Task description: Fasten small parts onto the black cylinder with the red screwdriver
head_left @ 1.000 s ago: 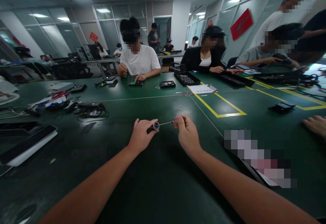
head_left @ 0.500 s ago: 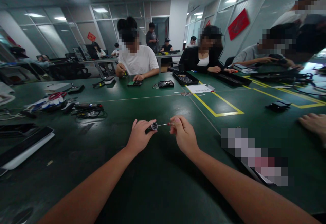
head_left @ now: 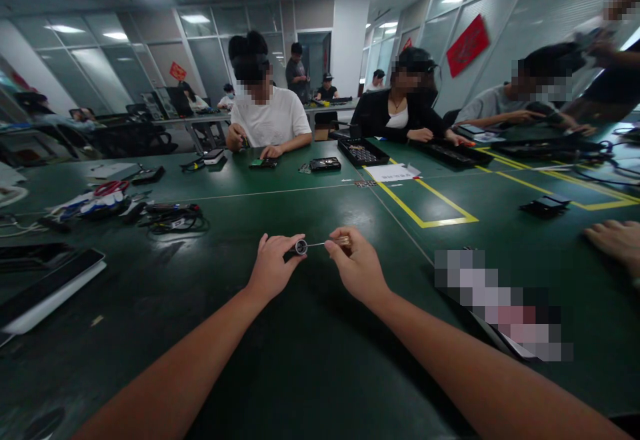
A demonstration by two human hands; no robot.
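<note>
At the far left of the dark green surface (head_left: 300,373), we are seeing a black device with a white edge (head_left: 55,290) lying at a slant. Behind it, a heap of mixed items (head_left: 93,205) is sitting beside a tangle of dark cables (head_left: 175,219). In the near middle, our left hand (head_left: 274,263) is curving partly closed, thumb and fingers gripping a short dark cylinder (head_left: 301,247), whose round, pale-rimmed opening is facing us. Between our two hands, the thin metal shaft of a screwdriver (head_left: 344,241) is running to that opening; whether its tip is reaching inside, we cannot tell. Our right hand (head_left: 357,263) is curling around the screwdriver's amber handle. Farther right, yellow tape (head_left: 450,223) is outlining a shape, a pixelated object (head_left: 500,307) is lying nearer us, and another person's hand (head_left: 615,240) is resting at the edge of view.
</note>
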